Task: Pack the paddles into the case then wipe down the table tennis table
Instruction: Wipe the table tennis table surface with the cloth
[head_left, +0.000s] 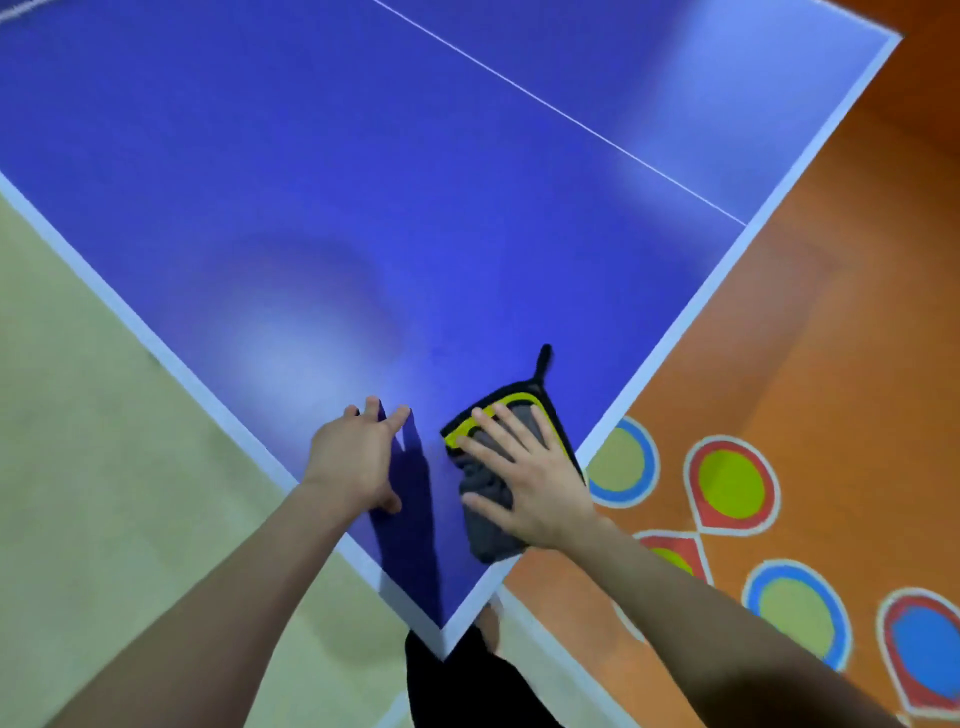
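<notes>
The blue table tennis table (363, 208) fills the view, its near corner pointing at me. A grey cloth (485, 525) with a black and yellow border and a black hanging loop lies near the table's right edge, close to the corner. My right hand (530, 478) lies flat on the cloth with fingers spread and presses it to the surface. My left hand (358, 457) rests on the bare blue top just left of the cloth, fingers straight and slightly spread. No paddles or case are in view.
White border lines run along both table edges, and a thin white centre line (561, 114) crosses the top. The floor is pale green (78, 467) on the left and orange with coloured circle markings (732, 483) on the right. My legs stand at the corner.
</notes>
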